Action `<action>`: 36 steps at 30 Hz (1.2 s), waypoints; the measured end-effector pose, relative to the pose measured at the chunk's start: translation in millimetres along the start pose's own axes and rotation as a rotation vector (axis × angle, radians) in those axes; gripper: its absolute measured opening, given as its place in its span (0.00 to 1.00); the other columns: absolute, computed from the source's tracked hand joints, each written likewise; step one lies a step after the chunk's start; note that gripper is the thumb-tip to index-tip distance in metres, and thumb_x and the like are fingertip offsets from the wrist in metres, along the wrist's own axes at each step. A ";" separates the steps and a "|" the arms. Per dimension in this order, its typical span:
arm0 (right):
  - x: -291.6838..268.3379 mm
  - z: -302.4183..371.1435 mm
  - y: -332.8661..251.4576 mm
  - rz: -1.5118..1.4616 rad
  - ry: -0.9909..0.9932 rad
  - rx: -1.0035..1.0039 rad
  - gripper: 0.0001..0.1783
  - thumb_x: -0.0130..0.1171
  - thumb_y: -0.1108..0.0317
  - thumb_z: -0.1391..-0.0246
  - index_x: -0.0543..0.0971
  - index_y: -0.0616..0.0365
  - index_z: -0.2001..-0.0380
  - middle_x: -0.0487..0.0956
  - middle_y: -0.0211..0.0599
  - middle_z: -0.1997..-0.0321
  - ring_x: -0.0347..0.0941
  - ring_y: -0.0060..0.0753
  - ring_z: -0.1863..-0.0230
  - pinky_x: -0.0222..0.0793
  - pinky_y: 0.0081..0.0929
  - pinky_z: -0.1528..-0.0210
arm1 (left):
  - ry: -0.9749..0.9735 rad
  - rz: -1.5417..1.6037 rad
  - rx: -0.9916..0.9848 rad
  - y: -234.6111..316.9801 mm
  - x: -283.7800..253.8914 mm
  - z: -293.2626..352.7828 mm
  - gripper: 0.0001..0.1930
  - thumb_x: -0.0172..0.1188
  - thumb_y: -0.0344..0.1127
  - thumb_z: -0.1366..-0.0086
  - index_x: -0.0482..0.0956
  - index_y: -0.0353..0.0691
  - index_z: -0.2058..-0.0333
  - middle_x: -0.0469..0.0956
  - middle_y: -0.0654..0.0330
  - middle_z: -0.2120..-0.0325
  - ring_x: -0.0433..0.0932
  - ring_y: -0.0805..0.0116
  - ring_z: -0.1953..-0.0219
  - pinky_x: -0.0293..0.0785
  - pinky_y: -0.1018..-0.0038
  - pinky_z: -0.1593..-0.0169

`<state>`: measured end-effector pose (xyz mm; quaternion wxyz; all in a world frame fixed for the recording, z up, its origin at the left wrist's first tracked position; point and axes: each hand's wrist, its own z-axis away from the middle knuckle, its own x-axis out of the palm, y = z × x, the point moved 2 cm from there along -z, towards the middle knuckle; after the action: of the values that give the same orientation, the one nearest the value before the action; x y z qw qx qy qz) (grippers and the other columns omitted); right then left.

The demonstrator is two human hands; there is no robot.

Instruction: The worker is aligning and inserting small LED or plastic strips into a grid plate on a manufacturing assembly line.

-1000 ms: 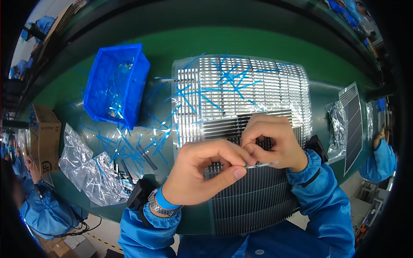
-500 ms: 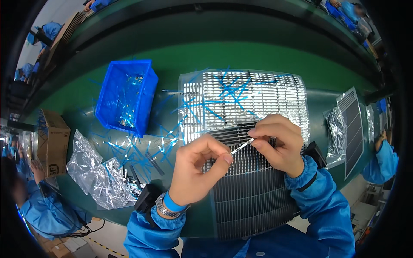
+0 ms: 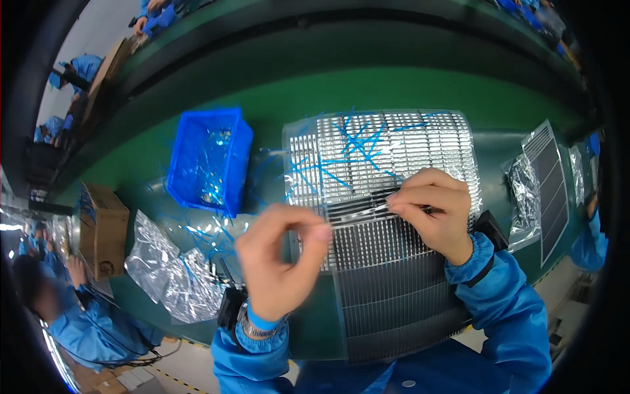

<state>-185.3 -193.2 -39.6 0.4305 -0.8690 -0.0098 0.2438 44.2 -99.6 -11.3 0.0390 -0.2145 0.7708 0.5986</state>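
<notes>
— Right hand (image 3: 433, 213) first: how is it held?

— Thumb and fingertips are pinched on what appears to be the right end of a thin pale strip (image 3: 366, 212), which is held over the place where the pale rows (image 3: 426, 144) meet the near, dark rows (image 3: 400, 295).

— And the left hand (image 3: 279, 262)?

— It is blurred, and is placed to the left of the strip's other end. Thumb and forefinger are brought close, but whether anything is pinched between them cannot be told.

— What could go wrong from here?

— With a sure grip seen at one end only, the strip could be twisted or let slip. If it were dropped, it could easily be lost among the pale rows, since much the same width and shine are shared.

— Could the rows be disturbed as well?

— That should be reckoned with. They are laid out close to the right hand, and could be dragged out of line by a low fingertip or by the right cuff (image 3: 469, 259).

— And the blue slivers (image 3: 361, 142)?

— They are scattered over the far rows and on the green table (image 3: 315, 88) near the blue bin (image 3: 240, 161), to the left. Being thin and probably light, they could be picked up on a fingertip and trapped against the strip.
</notes>
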 end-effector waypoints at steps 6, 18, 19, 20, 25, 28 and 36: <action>0.1 -2.5 -1.8 -0.130 0.099 0.164 0.08 0.74 0.77 0.50 0.91 0.57 0.65 0.86 0.34 0.66 0.78 0.21 0.71 0.71 0.17 0.71 | 0.709 -0.509 0.483 43.5 -72.9 14.6 0.14 0.54 0.35 0.27 0.78 0.28 0.53 0.78 0.47 0.57 0.77 0.54 0.54 0.74 0.63 0.46; 8.1 -0.9 2.1 -0.013 -0.026 0.273 0.07 0.75 0.73 0.50 0.91 0.57 0.65 0.87 0.36 0.66 0.79 0.22 0.72 0.72 0.18 0.71 | 0.330 -0.714 0.279 7.5 -45.0 -10.5 0.22 0.64 0.26 0.36 0.80 0.32 0.42 0.78 0.44 0.40 0.70 0.36 0.32 0.64 0.50 0.30; 9.2 -1.7 1.2 -0.012 -0.038 0.272 0.07 0.75 0.73 0.50 0.91 0.57 0.65 0.87 0.36 0.66 0.79 0.22 0.72 0.72 0.18 0.71 | 0.336 -0.713 0.269 9.8 -42.3 -7.9 0.22 0.64 0.26 0.36 0.80 0.32 0.42 0.78 0.44 0.40 0.70 0.36 0.32 0.64 0.50 0.30; 9.8 -2.7 0.0 0.020 -0.060 0.269 0.07 0.75 0.72 0.50 0.91 0.57 0.65 0.87 0.36 0.67 0.79 0.22 0.72 0.73 0.19 0.71 | 0.220 -0.601 0.276 11.5 -38.0 -5.1 0.17 0.64 0.24 0.37 0.83 0.32 0.49 0.81 0.46 0.45 0.75 0.40 0.36 0.69 0.54 0.34; 11.9 -5.5 1.1 0.122 -0.134 0.259 0.08 0.76 0.73 0.52 0.91 0.55 0.65 0.87 0.36 0.67 0.81 0.25 0.72 0.74 0.20 0.73 | -0.023 -0.413 0.264 1.9 -13.6 2.4 0.09 0.68 0.21 0.44 0.87 0.34 0.63 0.86 0.54 0.59 0.84 0.49 0.48 0.80 0.61 0.45; 17.3 -11.2 -2.7 0.140 -0.171 0.249 0.09 0.77 0.73 0.52 0.91 0.55 0.65 0.87 0.36 0.67 0.82 0.27 0.71 0.75 0.20 0.72 | -0.149 -0.468 0.220 -4.6 -6.9 10.2 0.11 0.72 0.24 0.45 0.88 0.35 0.62 0.85 0.55 0.56 0.83 0.50 0.47 0.81 0.60 0.46; 15.9 -11.2 1.6 0.188 -0.229 0.260 0.11 0.77 0.74 0.55 0.92 0.54 0.64 0.86 0.35 0.68 0.82 0.27 0.70 0.77 0.21 0.71 | -0.260 -0.481 0.071 -15.4 2.3 11.7 0.11 0.72 0.27 0.44 0.88 0.35 0.61 0.85 0.55 0.53 0.81 0.48 0.43 0.82 0.60 0.47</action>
<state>-166.8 -199.0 -41.7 0.5107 -0.7697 0.0542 0.3793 45.6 -92.2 -29.2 0.2860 -0.3111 0.7070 0.5671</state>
